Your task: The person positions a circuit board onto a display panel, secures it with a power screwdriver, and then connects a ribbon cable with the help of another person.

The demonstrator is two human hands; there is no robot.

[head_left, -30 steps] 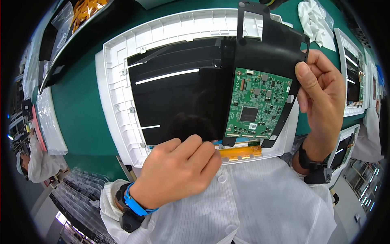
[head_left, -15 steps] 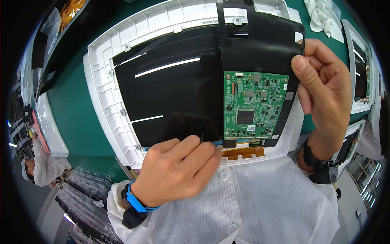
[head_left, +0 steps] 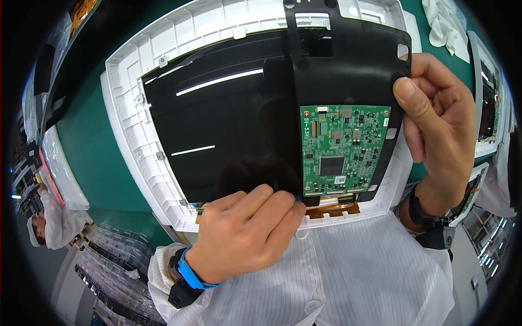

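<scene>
A black plastic bracket plate carrying a green circuit board lies over the right part of a black display panel. The panel sits in a white plastic frame. My right hand pinches the plate's right edge between thumb and fingers. At the panel's near edge, close to the board's lower left corner, my left hand has its fingers curled together, and their tips are hidden. Just right of it, an orange flat flex strip runs along the frame's near side.
Green table shows to the left, with a plastic-wrapped white slab. More framed panels stand at the right beside a white cloth. Another person works at far left, near stacked clear trays.
The board and the plate's lower part sit slightly lower in view, and the frame's left side reaches further left. My left hand has shifted slightly down and right; both hands keep similar poses.
</scene>
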